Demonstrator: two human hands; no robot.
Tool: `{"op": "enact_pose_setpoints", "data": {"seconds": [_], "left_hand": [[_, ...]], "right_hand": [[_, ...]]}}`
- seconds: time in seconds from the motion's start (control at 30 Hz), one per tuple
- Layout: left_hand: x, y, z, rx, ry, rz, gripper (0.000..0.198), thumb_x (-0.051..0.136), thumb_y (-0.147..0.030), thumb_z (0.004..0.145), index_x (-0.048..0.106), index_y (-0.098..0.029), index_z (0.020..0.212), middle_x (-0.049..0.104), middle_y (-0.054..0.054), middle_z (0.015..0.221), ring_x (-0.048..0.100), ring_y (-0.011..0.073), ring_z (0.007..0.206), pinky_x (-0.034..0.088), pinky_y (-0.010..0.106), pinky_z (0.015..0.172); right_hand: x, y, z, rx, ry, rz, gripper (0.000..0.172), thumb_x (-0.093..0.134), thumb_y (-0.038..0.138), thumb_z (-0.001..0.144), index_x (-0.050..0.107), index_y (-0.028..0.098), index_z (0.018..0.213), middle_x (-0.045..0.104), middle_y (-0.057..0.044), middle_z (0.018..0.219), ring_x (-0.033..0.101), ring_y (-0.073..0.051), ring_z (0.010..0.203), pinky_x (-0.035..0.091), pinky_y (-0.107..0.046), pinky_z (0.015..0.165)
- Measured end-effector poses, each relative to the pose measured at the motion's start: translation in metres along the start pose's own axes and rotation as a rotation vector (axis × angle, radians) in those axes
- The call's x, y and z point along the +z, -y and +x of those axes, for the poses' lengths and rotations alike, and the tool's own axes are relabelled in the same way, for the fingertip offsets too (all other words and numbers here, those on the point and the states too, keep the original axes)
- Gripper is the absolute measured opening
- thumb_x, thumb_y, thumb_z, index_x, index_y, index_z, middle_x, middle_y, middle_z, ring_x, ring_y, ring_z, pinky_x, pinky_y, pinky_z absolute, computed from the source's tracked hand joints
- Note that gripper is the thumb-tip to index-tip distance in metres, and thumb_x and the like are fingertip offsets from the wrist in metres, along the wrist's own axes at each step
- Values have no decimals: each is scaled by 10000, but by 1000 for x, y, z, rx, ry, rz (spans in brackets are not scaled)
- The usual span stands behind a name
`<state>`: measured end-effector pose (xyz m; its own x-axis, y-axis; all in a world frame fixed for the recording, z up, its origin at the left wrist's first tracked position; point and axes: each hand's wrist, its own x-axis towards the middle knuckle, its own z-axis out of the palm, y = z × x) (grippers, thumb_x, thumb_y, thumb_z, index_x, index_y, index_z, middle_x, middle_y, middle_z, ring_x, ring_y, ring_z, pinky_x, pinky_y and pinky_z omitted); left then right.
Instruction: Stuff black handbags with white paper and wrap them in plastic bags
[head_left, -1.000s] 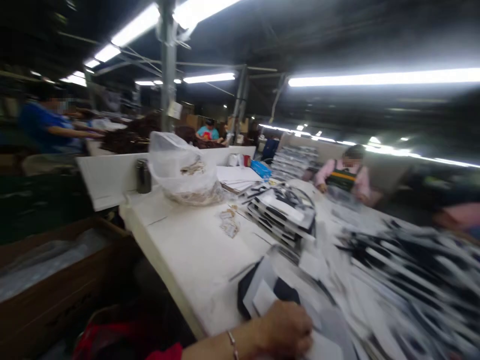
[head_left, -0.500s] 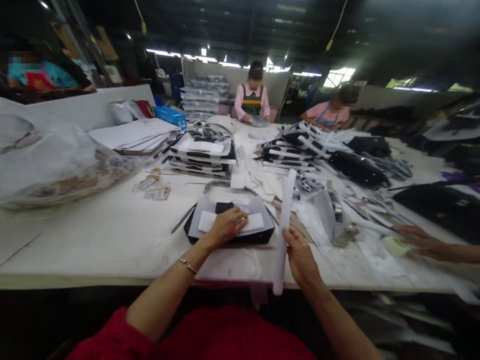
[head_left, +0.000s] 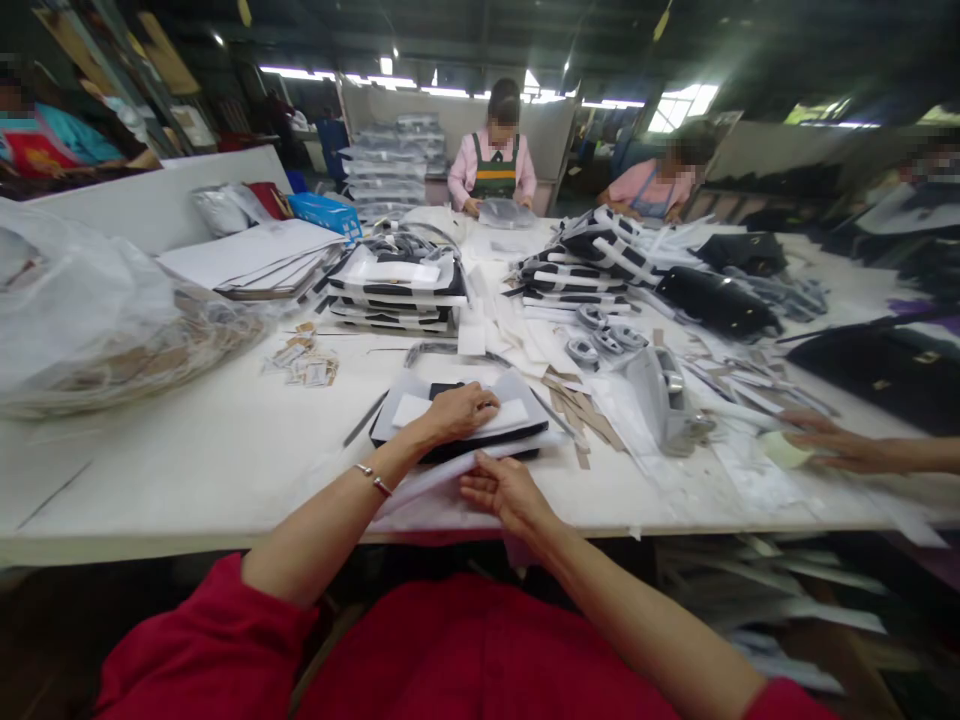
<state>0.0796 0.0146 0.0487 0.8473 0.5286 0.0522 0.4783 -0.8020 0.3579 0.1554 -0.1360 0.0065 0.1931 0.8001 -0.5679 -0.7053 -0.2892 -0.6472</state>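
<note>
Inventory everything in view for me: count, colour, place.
Table: one, white, centre
Bag: one, black, on table
Pad: one, white, on bag
Strip: one, white, at bag's edge
Stacked bags: two piles, black-white, mid-table
Loose bags: several, black, right
Wrapped goods: several, grey, back
Sack: one, whitish, left
Sheets: one pile, white, left
Box: one, blue, beside sheets
Tags: several, pale, left
Device: one, grey, right
Roll: one, pale, far right
Co-workers: several, two in pink, back
Sleeves: two, red, front
Left hand: one, bare, on pad
Right hand: one, bare, holding strip
</note>
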Motion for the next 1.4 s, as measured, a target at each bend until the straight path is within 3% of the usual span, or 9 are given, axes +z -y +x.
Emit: {"op": "enact_pose_setpoints", "data": {"seconds": [0.17, 0.33, 0.67, 0.83, 1.07, 1.13, 1.23, 1.33, 1.4], "left_hand": [[-8, -4, 6, 38, 27, 68, 278, 451, -388, 943, 680, -296, 1072, 635, 12, 970, 619, 174, 830, 458, 268, 720], [0, -18, 2, 54, -56, 147, 255, 456, -300, 957, 690, -207, 918, 625, 71, 894, 580, 226, 900, 447, 335, 793], [35, -33, -24, -108, -237, 178, 306, 370, -319, 1016, 638, -192, 936, 620, 70, 944, 556, 212, 887, 430, 344, 787], [51, -34, -39, -32, -341, 143, 292, 446, -445, 984, 608, -203, 1001, 614, 56, 979, 540, 214, 939, 427, 344, 859], [65, -27, -40, 38, -388, 164, 253, 472, -403, 977, 584, -206, 1090, 606, 71, 986, 532, 236, 981, 432, 393, 913], [67, -27, -41, 42, -408, 179, 257, 452, -395, 985, 578, -207, 1108, 608, 69, 988, 537, 234, 988, 428, 397, 939], [68, -28, -42, 48, -422, 196, 272, 435, -416, 989, 578, -208, 1089, 610, 67, 978, 543, 232, 983, 429, 400, 953], [67, -28, -41, 42, -416, 208, 274, 429, -443, 987, 580, -221, 1045, 609, 60, 964, 551, 225, 968, 440, 397, 942], [67, -28, -39, 38, -413, 212, 262, 433, -436, 986, 579, -223, 1032, 610, 56, 958, 556, 223, 958, 450, 387, 923]], "right_hand": [[6, 9, 15, 85, 41, -135, 160, 679, 235, 866, 623, 100, 802, 718, -94, 701, 700, -175, 578, 588, -276, 552], [4, 4, 11, 68, 84, -125, 188, 535, 260, 933, 635, 113, 870, 734, -109, 740, 703, -183, 591, 590, -301, 568], [14, -13, 23, 3, 33, -148, 79, 608, 223, 716, 628, 149, 700, 666, -38, 601, 596, -148, 493, 528, -254, 472], [13, -14, 22, -44, 21, -166, 118, 605, 240, 690, 656, 162, 761, 697, -41, 644, 596, -168, 530, 502, -260, 452], [-21, 36, -8, 97, 374, -627, 286, 729, 375, 739, 692, 121, 866, 740, -86, 778, 699, -188, 611, 566, -285, 544], [-29, 61, -19, -1, 350, -757, 325, 737, 425, 736, 697, 124, 853, 722, -62, 717, 658, -162, 518, 513, -246, 454], [-26, 97, -21, -337, 220, -856, 278, 722, 424, 756, 721, 158, 836, 703, -23, 678, 604, -136, 486, 452, -225, 432], [-9, 125, 2, -683, 126, -1012, 126, 732, 314, 747, 752, 213, 819, 730, -15, 771, 661, -181, 705, 522, -295, 691], [5, 138, 30, -791, 99, -1156, 105, 735, 257, 729, 760, 237, 829, 744, -23, 890, 663, -224, 919, 473, -361, 919]]}}
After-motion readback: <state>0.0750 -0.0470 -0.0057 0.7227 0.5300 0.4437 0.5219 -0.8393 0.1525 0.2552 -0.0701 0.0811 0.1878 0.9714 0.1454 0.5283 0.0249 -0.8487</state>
